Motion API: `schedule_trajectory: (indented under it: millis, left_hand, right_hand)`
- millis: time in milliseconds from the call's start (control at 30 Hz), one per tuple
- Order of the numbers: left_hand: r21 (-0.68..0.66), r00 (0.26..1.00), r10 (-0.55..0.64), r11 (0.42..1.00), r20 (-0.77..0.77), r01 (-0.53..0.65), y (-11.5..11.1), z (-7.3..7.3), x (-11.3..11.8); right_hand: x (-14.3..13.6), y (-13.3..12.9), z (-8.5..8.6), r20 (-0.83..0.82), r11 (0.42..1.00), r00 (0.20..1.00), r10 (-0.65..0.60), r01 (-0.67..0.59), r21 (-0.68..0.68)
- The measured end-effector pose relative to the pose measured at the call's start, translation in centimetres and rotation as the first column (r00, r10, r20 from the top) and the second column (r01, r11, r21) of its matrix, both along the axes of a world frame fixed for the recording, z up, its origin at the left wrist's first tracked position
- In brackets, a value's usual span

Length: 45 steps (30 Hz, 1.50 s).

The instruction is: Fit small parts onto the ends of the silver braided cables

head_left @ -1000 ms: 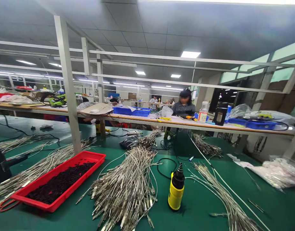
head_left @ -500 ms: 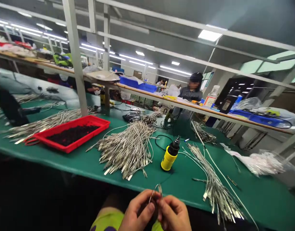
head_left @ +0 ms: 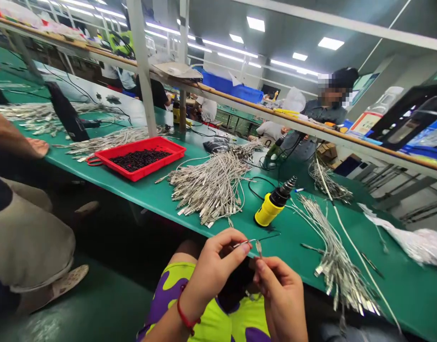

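My left hand (head_left: 214, 263) and my right hand (head_left: 280, 289) meet over my lap, just below the front edge of the green table (head_left: 157, 194). Together they pinch a thin silver cable (head_left: 247, 243) whose metal ends stick up between the fingertips. A small dark part sits under the fingers; I cannot make it out. Just beyond the hands, a big heap of the same silver cables (head_left: 213, 187) lies on the table. To the right of that heap a yellow and black hand tool (head_left: 273, 208) lies tilted.
A red tray (head_left: 168, 159) of small black parts sits left of the heap. Another cable bundle (head_left: 334, 261) lies at right, with clear plastic bags (head_left: 418, 244) beyond. A seated person's leg (head_left: 24, 240) is at left. A worker (head_left: 321, 111) sits across, behind a shelf (head_left: 275, 118).
The view has tipped down and to the left. My hands, unseen a second ago, now show fully with the cable raised between them. The person at left has come into view.
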<state>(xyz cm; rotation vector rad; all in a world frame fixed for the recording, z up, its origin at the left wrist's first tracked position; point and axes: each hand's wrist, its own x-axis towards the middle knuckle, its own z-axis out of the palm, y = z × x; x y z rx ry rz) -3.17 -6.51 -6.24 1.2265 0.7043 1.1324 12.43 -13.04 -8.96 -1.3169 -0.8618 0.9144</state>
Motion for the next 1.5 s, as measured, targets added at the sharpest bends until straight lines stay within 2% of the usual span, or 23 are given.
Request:
schedule_trajectory:
  millis: [133,267,467,567,700,833,1167,1300,1500]
  left_hand:
    - [-0.109,0.990,-0.073,0.990,0.117,0.086,-0.6,-0.9,1.2]
    - [-0.181,0.970,-0.085,0.975,0.228,0.128,-1.4,-1.5,2.2]
    - [-0.182,0.919,-0.098,0.967,0.382,0.179,-2.3,-1.3,2.4]
    - [-0.130,0.895,-0.129,0.971,0.428,0.202,-2.3,-1.1,2.4]
    - [-0.147,0.873,-0.142,0.961,0.467,0.235,-2.1,-0.9,2.6]
    - [-0.174,0.860,-0.165,0.944,0.483,0.280,-2.0,-1.0,2.8]
    - [-0.224,0.904,-0.155,0.939,0.399,0.260,-1.4,-2.1,3.5]
    - [-0.254,0.897,-0.162,0.925,0.412,0.284,-1.2,-2.6,3.7]
    - [-0.322,0.866,-0.162,0.883,0.474,0.342,-1.1,-2.9,3.9]
  right_hand:
    - [0.2,-1.2,0.3,0.063,0.997,0.995,-0.076,0.075,0.021]
    - [0.4,-2.2,0.0,0.070,0.996,0.994,-0.082,0.080,0.023]
    - [0.6,-2.8,-0.7,-0.058,0.998,0.997,0.053,-0.050,0.048]
    - [0.3,-2.8,-0.5,-0.155,0.989,0.979,0.130,-0.118,0.083]
    - [-0.1,-3.0,0.2,-0.188,0.979,0.967,0.174,-0.149,0.138]
    - [-0.4,-3.3,0.5,-0.164,0.984,0.974,0.157,-0.139,0.115]
    - [0.5,-3.6,-0.3,0.011,0.997,0.997,0.074,-0.075,0.027]
    - [0.6,-3.8,-0.6,0.089,0.999,0.996,0.032,-0.030,-0.020]
    - [0.5,-3.5,-0.7,0.193,1.000,0.981,-0.014,0.016,-0.011]
